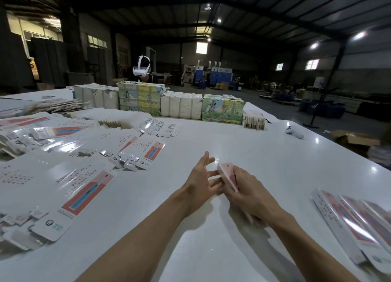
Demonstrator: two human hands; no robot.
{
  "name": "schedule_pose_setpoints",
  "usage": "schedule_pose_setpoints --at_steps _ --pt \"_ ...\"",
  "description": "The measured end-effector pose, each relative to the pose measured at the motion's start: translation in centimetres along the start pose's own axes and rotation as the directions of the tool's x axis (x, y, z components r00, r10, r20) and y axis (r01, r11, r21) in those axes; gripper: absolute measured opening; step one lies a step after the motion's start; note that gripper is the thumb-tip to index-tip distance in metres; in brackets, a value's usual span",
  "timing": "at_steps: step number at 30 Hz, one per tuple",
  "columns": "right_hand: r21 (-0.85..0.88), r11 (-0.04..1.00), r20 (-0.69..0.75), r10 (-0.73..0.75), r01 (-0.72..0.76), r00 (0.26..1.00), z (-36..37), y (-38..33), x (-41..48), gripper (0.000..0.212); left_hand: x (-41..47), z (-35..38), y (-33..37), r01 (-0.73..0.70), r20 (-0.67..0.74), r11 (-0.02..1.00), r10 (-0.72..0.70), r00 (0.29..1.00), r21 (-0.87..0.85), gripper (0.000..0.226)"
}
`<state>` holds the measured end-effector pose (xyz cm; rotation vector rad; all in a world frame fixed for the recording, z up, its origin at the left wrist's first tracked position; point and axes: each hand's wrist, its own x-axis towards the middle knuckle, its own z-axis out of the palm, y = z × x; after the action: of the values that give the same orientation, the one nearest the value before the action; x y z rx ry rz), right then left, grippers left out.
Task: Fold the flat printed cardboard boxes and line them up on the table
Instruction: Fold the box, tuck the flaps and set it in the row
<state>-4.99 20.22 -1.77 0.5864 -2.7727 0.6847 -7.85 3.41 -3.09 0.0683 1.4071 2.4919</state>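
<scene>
My right hand [248, 194] grips a long white and pink printed cardboard box [228, 174], held tilted on edge just above the white table [232, 142]. My left hand [202, 177] is beside it on the left, fingers spread, fingertips close to or touching the box's side. A large spread of flat printed boxes [84, 188] covers the left of the table. Several folded boxes [357, 220] lie side by side in a row at the right edge.
Wrapped bundles of printed stock [179, 104] stand in a row across the far side of the table. A person wearing a white headset [141, 69] sits behind them. A white controller [293, 131] lies at the far right. An open carton [355, 138] sits on the floor beyond the table.
</scene>
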Motion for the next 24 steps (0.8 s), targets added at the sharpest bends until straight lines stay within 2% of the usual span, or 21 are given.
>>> schedule_pose_setpoints --at_steps 5,8,11,15,18,21,24 --pt "-0.161 0.944 -0.002 0.293 -0.29 0.956 -2.6 3.7 -2.8 0.045 0.8 -0.5 -0.6 -0.012 0.025 0.998 0.01 1.0 0.057 0.055" --pt "-0.423 0.791 -0.077 0.455 -0.442 0.887 -3.8 6.8 -5.6 0.061 1.1 -0.7 -0.7 -0.017 0.049 0.999 0.015 0.999 0.045 0.048" --pt "-0.478 0.689 -0.152 0.546 -0.545 0.824 -4.5 9.1 -7.9 0.068 0.9 -0.6 -0.8 -0.028 0.075 0.997 0.023 0.997 0.067 0.046" --pt "-0.544 0.599 -0.2 0.588 -0.588 0.784 -5.5 11.1 -9.6 0.067 0.5 -0.3 -0.8 -0.041 0.087 0.995 0.033 0.996 0.09 0.047" --pt "-0.586 0.564 -0.209 0.588 -0.581 0.781 -6.0 11.9 -10.0 0.069 0.5 -0.3 -0.8 -0.032 0.096 0.993 0.021 0.995 0.112 0.034" --pt "-0.584 0.616 -0.24 0.492 -0.529 0.837 -5.8 11.1 -8.8 0.069 0.4 -0.6 -0.9 -0.04 0.115 0.986 0.022 0.993 0.16 0.025" --pt "-0.485 0.759 -0.24 0.362 -0.434 0.901 -4.5 8.2 -5.7 0.065 0.1 -0.9 -1.0 -0.106 0.144 0.966 0.073 0.987 0.236 0.022"
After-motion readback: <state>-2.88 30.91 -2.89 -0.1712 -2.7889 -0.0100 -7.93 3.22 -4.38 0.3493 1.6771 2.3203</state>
